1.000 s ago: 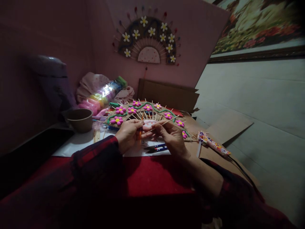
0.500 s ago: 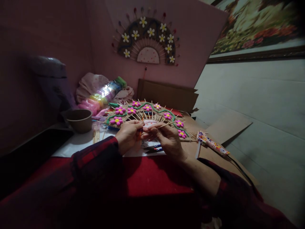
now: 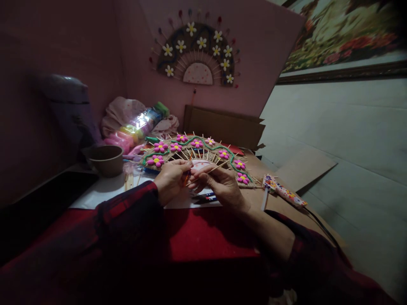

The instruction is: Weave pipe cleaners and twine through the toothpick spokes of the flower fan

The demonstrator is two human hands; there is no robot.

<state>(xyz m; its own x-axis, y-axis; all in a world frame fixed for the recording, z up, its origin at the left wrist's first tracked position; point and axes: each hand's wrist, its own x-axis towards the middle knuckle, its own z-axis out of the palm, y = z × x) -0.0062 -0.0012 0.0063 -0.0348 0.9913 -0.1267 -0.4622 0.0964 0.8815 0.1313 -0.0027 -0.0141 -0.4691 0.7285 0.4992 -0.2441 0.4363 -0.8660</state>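
My left hand pinches a thin orange strand between thumb and fingertips; its exact kind is unclear. In my right hand is a slim wooden stick, slanting down toward the left fingertips. The two hands almost meet. Just behind them lies a fan-shaped craft piece of brown twine, with pink clay flowers, a green wavy line and sticks radiating from it. Its pale dotted centre is partly hidden by my fingers. Below my right fingers, dark-bladed scissors lie on white paper.
A brown pot and a bundle of sticks stand left, near packs of coloured clay. To the right lies a flower-patterned glue gun with its cord. A finished fan hangs behind, above cardboard.
My right fingers and the stick have shifted slightly, and the stick's lower end shows more clearly beside the orange strand. My left hand stays nearly still.
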